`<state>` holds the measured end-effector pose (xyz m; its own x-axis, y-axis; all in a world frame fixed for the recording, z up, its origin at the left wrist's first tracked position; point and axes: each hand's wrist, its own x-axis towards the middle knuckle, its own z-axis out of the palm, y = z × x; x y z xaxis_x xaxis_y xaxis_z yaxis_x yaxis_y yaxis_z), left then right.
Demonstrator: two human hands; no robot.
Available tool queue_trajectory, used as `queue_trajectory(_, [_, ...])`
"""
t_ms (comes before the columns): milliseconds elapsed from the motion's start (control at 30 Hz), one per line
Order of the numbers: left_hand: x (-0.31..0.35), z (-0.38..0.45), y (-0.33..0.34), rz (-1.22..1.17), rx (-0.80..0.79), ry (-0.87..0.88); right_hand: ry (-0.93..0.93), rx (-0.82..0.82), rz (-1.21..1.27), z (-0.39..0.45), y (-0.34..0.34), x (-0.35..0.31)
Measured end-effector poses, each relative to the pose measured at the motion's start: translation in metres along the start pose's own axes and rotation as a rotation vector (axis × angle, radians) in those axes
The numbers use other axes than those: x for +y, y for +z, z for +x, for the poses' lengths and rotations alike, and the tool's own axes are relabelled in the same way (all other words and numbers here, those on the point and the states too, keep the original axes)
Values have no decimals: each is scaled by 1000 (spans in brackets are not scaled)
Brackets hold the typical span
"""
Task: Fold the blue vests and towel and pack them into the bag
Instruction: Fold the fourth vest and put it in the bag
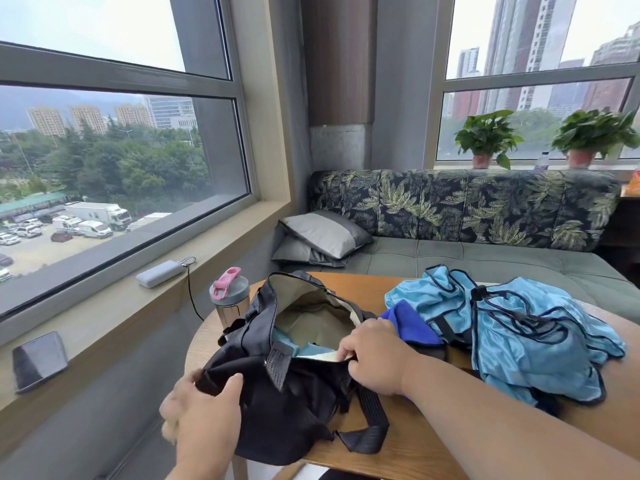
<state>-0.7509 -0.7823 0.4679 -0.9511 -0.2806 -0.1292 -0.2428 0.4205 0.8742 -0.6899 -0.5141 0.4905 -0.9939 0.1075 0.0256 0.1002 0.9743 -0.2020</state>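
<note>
One head camera looks forward and down, close over the table (pixel 408 441); it faces the window (pixel 121 150) corner. The view is wide.

left hand (pixel 204 407): fingers curled, gripping the bag (pixel 277 403) | right hand (pixel 375 356): pinching its rim, forearm extended

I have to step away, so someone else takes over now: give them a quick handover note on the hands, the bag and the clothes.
Left hand grips the black bag's left end.
Right hand pinches the near rim of its open mouth.
Inside the bag: a bit of light blue fabric shows, so some packing seems done.
On the table, right of the bag: the dark blue towel and a heap of unfolded light blue vests.
Left: fold these and pack them.
</note>
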Motion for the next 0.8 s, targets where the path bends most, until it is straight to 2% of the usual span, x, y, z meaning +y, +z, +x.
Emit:
queue_trajectory(67, [-8, 1, 7, -155, -99, -85, 24, 74, 21, 1, -1, 3])
queue_trajectory(133, [-14, 0, 16, -232, -171, -91, 16, 107, 12, 2, -2, 8])
queue_trajectory(233, [-14, 0, 25, -266, -185, -84, -8, -12, -75, 3, 0, 15])
queue_trajectory(300, [-12, 0, 31, -305, -193, -90, 0, -22, -97, 6, 3, 20])
queue_trajectory(500, [-12, 5, 48, -331, -226, -80, -26, 227, 21, -1, 5, 30])
queue_trajectory(600, [-5, -4, 46, -304, -171, -97, 37, 276, 99, -14, 8, 38])
queue_trajectory(700, [13, -18, 38, -179, -40, 14, 138, 323, 169, -29, 15, 53])
queue_trajectory(800, [32, -35, 33, -85, -37, 207, 266, 368, 329, -51, 27, 74])
